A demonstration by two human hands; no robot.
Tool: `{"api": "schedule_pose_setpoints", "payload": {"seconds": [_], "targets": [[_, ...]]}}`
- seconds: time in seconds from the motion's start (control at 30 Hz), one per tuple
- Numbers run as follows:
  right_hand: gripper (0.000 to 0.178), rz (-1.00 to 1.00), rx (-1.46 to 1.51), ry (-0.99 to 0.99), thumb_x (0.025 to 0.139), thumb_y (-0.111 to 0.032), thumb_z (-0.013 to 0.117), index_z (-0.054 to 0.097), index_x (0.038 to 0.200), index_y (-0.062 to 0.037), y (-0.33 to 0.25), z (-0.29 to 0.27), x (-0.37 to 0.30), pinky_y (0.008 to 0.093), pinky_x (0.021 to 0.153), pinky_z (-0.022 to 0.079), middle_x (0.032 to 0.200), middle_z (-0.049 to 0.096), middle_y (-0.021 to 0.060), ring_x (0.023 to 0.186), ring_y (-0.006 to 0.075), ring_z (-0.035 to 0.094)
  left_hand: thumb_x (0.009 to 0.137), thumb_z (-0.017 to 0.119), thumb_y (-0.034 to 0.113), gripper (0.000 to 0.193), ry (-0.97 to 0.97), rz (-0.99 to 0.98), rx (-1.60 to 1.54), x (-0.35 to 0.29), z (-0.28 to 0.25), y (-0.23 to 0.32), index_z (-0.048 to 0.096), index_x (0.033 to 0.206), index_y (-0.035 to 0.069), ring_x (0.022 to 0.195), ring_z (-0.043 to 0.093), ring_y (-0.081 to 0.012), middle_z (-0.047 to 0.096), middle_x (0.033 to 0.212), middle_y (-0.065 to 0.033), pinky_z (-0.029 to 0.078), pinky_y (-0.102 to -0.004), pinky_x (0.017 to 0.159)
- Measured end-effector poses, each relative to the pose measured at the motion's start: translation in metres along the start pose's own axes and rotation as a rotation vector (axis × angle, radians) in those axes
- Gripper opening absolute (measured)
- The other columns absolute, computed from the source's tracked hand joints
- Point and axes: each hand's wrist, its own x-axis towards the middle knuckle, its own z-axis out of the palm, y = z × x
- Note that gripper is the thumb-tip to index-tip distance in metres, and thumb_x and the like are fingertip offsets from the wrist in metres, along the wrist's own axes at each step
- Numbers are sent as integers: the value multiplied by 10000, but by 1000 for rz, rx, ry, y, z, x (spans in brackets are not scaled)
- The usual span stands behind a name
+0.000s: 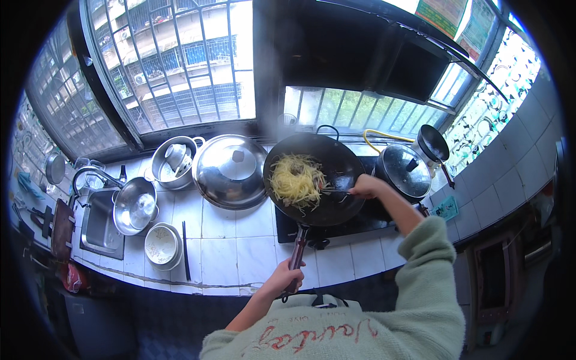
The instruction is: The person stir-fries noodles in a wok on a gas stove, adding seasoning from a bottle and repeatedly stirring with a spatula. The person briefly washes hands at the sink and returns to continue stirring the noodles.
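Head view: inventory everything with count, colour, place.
Wok: one, black, centre
Shredded food: one heap, yellow, in wok
Utensil: one, metallic, in wok
Stove: one, black, beneath wok
Domed lid: one, silver, beside wok
Pot: one, silver, left
Basin: one, silver, at sink
Bowls: at least two, white, left
Chopsticks: pair, black, beside bowls
Pans: two, dark, right
Windows: several, dark frames, back
Clutter: uncountable, mixed, far left
Sweater: one, green, bottom
Left grip: one, bare, wok handle
Right grip: one, bare, utensil
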Motion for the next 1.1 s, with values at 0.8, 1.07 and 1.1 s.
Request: {"api": "schedule_pose_setpoints", "payload": {"seconds": [0.8,1.07,1.1], "targets": [[223,-184,-647,722,835,-280,691,753,880,-71,-43,-13,-131,454,706,558,901,736,148,886,291,727,755,635,43,473,18,6,1,2,3,-5,461,1194,7,500,542,-153,537,669,-60,440,-299,428],[144,-257,-1165,1117,804,-160,616,750,835,-119,-80,17,-118,350,566,475,753,646,34,734,210,670,758,635,46,464,30,16,24,-2,2,-3,463,1187,10,483,538,-152,538,651,-54,438,-294,426],[151,-242,-1156,1129,809,-165,616,754,845,-116,-77,10,-117,344,563,476,764,656,43,747,210,676,758,635,47,463,27,22,20,-2,1,-3,463,1187,9,481,537,-152,538,648,-54,438,-295,426]]}}
